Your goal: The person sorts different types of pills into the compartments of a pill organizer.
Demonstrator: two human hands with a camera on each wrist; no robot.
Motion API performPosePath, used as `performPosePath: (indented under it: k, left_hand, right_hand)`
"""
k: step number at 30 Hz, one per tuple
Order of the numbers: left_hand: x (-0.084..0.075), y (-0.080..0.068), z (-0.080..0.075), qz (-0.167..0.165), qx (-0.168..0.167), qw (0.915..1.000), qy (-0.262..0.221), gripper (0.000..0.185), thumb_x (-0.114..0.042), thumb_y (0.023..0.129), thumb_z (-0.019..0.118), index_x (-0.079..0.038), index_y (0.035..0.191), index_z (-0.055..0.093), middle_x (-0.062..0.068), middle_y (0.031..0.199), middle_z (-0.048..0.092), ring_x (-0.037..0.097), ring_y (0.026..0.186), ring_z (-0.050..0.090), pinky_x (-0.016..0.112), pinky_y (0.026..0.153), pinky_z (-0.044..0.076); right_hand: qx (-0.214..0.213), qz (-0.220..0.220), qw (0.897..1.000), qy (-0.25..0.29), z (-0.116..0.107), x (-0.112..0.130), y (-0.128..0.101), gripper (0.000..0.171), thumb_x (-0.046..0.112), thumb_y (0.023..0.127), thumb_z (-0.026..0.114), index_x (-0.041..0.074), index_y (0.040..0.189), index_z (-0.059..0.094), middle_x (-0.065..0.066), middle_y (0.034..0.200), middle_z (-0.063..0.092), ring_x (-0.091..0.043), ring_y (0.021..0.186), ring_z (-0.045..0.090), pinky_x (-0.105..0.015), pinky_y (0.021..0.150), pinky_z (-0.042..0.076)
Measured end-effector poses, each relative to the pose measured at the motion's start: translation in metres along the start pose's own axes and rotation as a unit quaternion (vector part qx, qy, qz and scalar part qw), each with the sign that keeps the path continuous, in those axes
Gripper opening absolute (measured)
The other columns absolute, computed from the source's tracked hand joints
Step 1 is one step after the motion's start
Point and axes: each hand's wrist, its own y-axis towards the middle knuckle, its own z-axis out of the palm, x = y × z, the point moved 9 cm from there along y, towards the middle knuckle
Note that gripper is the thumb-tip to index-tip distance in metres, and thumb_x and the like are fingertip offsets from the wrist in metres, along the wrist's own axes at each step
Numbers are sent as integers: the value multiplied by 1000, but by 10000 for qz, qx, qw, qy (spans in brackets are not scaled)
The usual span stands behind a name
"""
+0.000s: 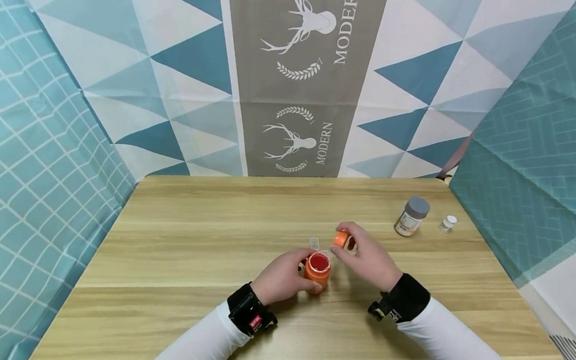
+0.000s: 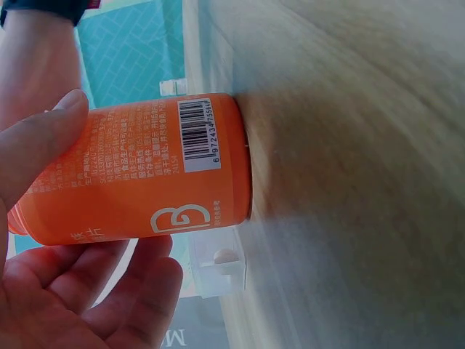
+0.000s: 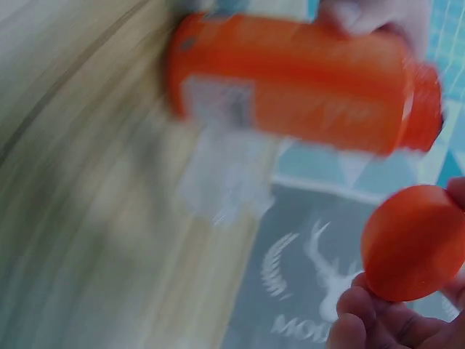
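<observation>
We are steadying the upright orange bottle (image 1: 317,271) on the surface (image 1: 184,251) in our left hand (image 1: 281,278), while our right hand (image 1: 368,258) is pinching its orange cap (image 1: 341,239) just up and right of the open mouth.

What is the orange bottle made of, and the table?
The orange bottle looks like smooth plastic: even colour, soft sheen, with a printed label and barcode. The table looks like light wood or a wood-look laminate, judging by its long grain lines; which one is unclear.
</observation>
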Motion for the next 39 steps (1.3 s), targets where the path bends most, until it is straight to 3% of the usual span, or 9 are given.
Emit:
performPosePath:
  k: [6, 13, 15, 18, 21, 24, 33, 36, 39]
  left_hand:
    - [0, 1, 0, -14, 2, 10000, -30, 63, -33, 75, 87, -21, 130, 60, -12, 115, 64, 8, 104, 59, 35, 92, 48]
    - [1, 2, 0, 8, -33, 10000, -76, 60, -32, 74, 88, -22, 128, 61, -14, 111, 63, 7, 100, 59, 33, 90, 48]
    - [2, 1, 0, 3, -47, 10000, -71, 61, -33, 74, 88, -22, 128, 61, -13, 112, 63, 8, 100, 59, 33, 90, 48]
    - [2, 1, 0, -29, -33, 10000, -63, 62, -32, 74, 88, -21, 129, 61, -12, 115, 62, 9, 100, 58, 33, 91, 48]
    - [3, 0, 1, -57, -15, 9999, -86, 63, -32, 75, 88, -20, 130, 60, -11, 118, 62, 9, 102, 58, 33, 91, 48]
    - [2, 0, 1, -90, -10, 9999, -106, 65, -33, 76, 87, -20, 133, 59, -10, 121, 62, 9, 104, 58, 34, 93, 47]
    - [-1, -1, 1, -22, -93, 9999, -85, 65, -32, 78, 85, -18, 136, 58, -5, 127, 61, 12, 112, 58, 37, 97, 46]
    - [-1, -3, 1, 6, -95, 9999, -128, 64, -34, 80, 84, -20, 136, 58, -6, 129, 60, 11, 116, 57, 37, 99, 45]
    - [1, -6, 0, -19, -87, 9998, -191, 63, -36, 81, 83, -22, 137, 57, -8, 130, 59, 10, 119, 55, 38, 102, 44]
  right_hand:
    - [5, 622, 9970, -469, -2, -39, 4, 38, 40, 91, 71, 10, 102, 51, -3, 85, 55, -16, 69, 49, -30, 58, 40]
    - [216, 537, 9878, -1444, 3, -67, 11, 35, 36, 88, 74, 14, 76, 50, 1, 68, 48, -14, 59, 45, -30, 53, 35]
    - [225, 496, 9859, -1581, 4, -72, 12, 32, 35, 88, 75, 13, 78, 53, 2, 69, 51, -15, 60, 46, -31, 54, 37]
    - [323, 484, 9845, -1657, 6, -79, 12, 29, 31, 86, 77, 8, 93, 60, -1, 78, 59, -16, 67, 53, -34, 61, 44]
    - [462, 546, 9821, -1742, 9, -84, 11, 45, 29, 85, 79, 3, 117, 60, -9, 96, 67, -21, 81, 61, -41, 74, 51]
    - [559, 594, 9806, -1782, 11, -87, 10, 58, 28, 86, 78, -1, 130, 55, -17, 111, 66, -26, 95, 64, -46, 84, 52]
    - [584, 556, 9821, -1704, 7, -81, 10, 68, 37, 89, 73, -3, 137, 48, -21, 119, 62, -30, 103, 62, -47, 88, 51]
    - [295, 434, 9856, -1609, 2, -72, 9, 62, 37, 91, 70, -2, 136, 51, -21, 125, 61, -33, 113, 59, -50, 93, 48]
    - [-95, 9, 9883, -1523, -2, -53, 9, 49, 33, 93, 68, 0, 128, 60, -18, 123, 63, -33, 116, 59, -49, 94, 48]
